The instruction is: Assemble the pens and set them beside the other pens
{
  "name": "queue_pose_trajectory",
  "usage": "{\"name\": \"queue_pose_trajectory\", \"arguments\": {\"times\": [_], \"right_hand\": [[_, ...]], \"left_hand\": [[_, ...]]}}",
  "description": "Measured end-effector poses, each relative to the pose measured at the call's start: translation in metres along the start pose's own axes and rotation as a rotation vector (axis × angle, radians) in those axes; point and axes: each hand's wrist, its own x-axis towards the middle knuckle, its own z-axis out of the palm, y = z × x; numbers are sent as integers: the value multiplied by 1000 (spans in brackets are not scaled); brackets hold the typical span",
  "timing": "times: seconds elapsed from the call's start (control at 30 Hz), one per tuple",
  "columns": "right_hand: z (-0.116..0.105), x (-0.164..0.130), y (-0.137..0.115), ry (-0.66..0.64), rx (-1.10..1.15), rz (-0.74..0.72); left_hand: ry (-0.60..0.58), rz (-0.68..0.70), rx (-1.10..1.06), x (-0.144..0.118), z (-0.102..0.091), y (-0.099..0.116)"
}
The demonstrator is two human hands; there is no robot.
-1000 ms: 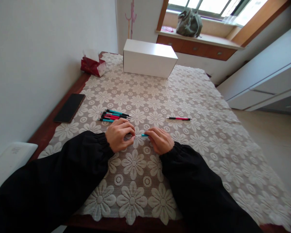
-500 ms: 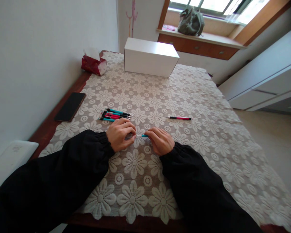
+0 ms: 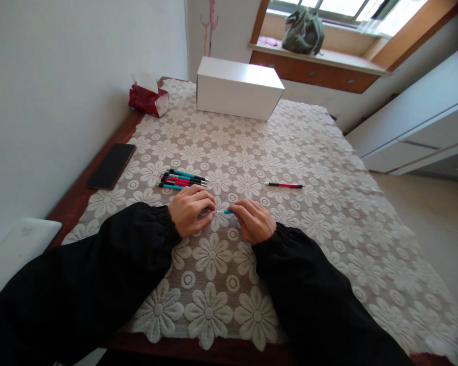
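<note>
Both hands meet at worktop centre, left hand (image 3: 191, 209) and right hand (image 3: 253, 220) pinched on opposite ends of a teal pen (image 3: 226, 211), likely mid-assembly. Next probably needs a straight, steady push or twist. Pen bundle (image 3: 183, 179) sits at 11 o'clock of the hands, a lone red pen (image 3: 283, 185) at 2 o'clock.

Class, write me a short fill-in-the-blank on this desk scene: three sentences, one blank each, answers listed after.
1. Both hands hold one pen whose barrel is ____ in colour.
2. The single pen lying apart to the right is red and ____.
3. The black phone lies at the table's ____ edge.

Missing words: teal; black; left
</note>
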Motion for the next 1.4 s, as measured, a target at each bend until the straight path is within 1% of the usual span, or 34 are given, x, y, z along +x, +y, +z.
{"name": "queue_pose_trajectory", "arguments": {"times": [0.23, 0.4, 0.53, 0.67, 0.87, 1.07, 1.4], "right_hand": [[-1, 1, -1, 33, 14, 63], [0, 0, 1, 68, 6, 111], [0, 0, 1, 56, 44, 89], [1, 0, 2, 50, 71, 78], [0, -1, 1, 61, 69, 83], [-1, 0, 0, 42, 71, 29], [-1, 0, -2, 40, 34, 14]], "left_hand": [[-13, -10, -10, 0, 0, 0], [38, -32, 11, -1, 0, 1], [76, -28, 15, -2, 0, 2], [90, -55, 77, -3, -3, 5], [91, 47, 108, -2, -5, 4], [81, 32, 127, -3, -3, 2], [124, 98, 95, 0, -4, 5]]}}
